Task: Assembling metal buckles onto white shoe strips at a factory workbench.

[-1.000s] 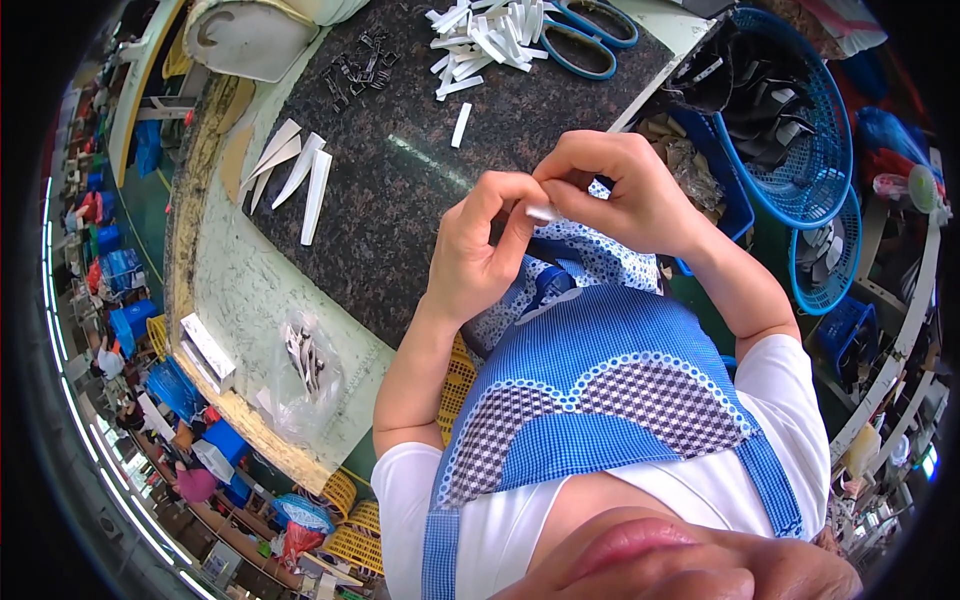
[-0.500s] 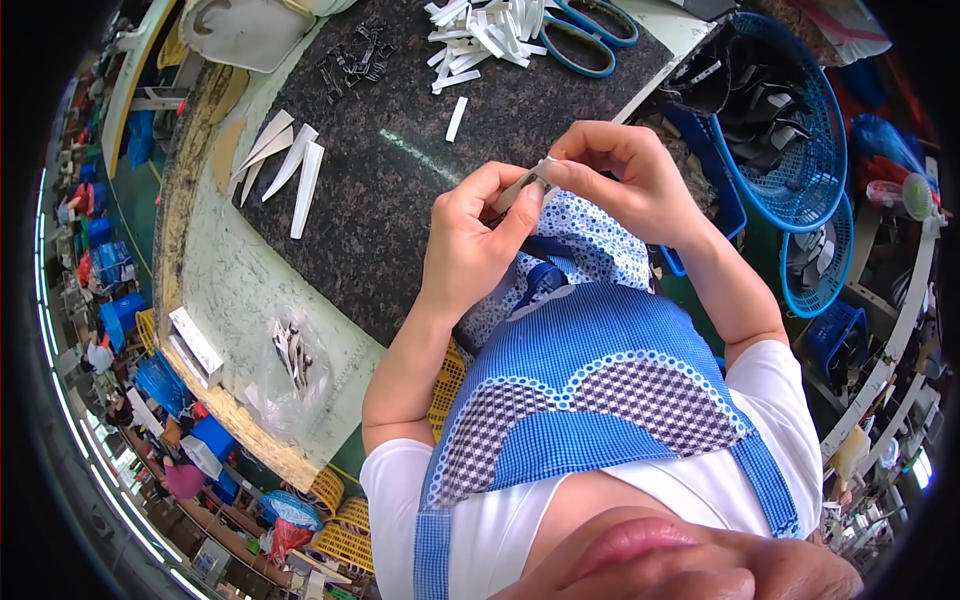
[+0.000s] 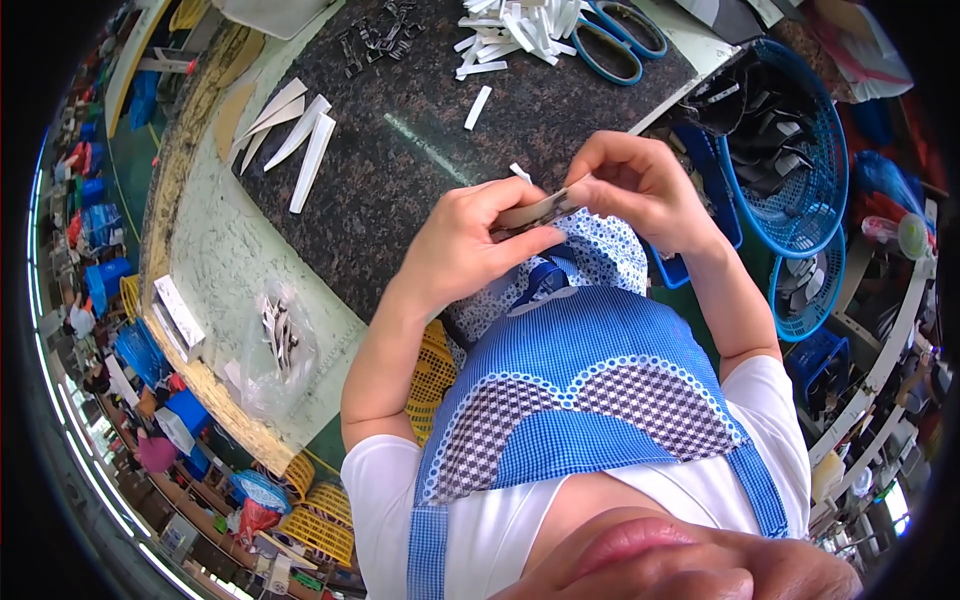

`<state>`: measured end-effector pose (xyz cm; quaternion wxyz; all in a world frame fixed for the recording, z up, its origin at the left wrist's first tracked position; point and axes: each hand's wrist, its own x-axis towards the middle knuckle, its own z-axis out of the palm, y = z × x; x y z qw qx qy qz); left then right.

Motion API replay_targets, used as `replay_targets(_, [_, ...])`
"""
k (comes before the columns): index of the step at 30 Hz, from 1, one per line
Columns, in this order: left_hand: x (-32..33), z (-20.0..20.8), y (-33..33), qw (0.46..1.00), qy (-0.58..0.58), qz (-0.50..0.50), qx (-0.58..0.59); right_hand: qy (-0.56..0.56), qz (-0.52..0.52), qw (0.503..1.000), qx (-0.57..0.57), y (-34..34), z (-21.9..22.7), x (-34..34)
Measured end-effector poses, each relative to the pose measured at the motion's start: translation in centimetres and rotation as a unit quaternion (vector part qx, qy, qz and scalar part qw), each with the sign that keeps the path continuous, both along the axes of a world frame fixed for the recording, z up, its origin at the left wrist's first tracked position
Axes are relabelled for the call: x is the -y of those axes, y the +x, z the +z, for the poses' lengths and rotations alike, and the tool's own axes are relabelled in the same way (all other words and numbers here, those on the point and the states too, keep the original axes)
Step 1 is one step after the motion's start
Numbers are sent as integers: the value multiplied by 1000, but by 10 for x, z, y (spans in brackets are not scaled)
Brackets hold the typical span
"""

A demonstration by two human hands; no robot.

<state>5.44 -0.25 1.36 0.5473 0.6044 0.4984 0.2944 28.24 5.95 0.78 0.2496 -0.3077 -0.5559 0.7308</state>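
A pale strip with a dark patch along it is stretched between my hands above the near edge of the dark stone slab. My left hand is closed on its left end, the thumb below and the fingers over it. The strip's right end is pinched between thumb and fingertips of my right hand. What the dark patch is I cannot make out. Just beyond my left fingers a small white tab sticks up; whether it is held or lies on the slab I cannot tell.
On the slab lie several long pale strips, a single short white strip, a white strip pile, small black pieces and blue-handled scissors. A plastic bag is at left, blue baskets at right.
My hands have drawn slightly apart, so more of the strip and its dark patch shows between them. The white tab has come into sight. The whole view has shifted a little.
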Motion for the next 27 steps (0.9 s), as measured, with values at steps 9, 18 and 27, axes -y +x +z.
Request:
replay_targets(9, [20, -4, -10, 841, -134, 341, 398, 254, 107, 960, 44, -41, -18, 4])
replay_targets(18, [29, -5, -31, 928, -61, 284, 235, 534, 7, 796, 284, -83, -38, -80])
replay_targets(27, [34, -10, -18, 938, 19, 295, 181, 441, 11, 865, 241, -86, -25, -55])
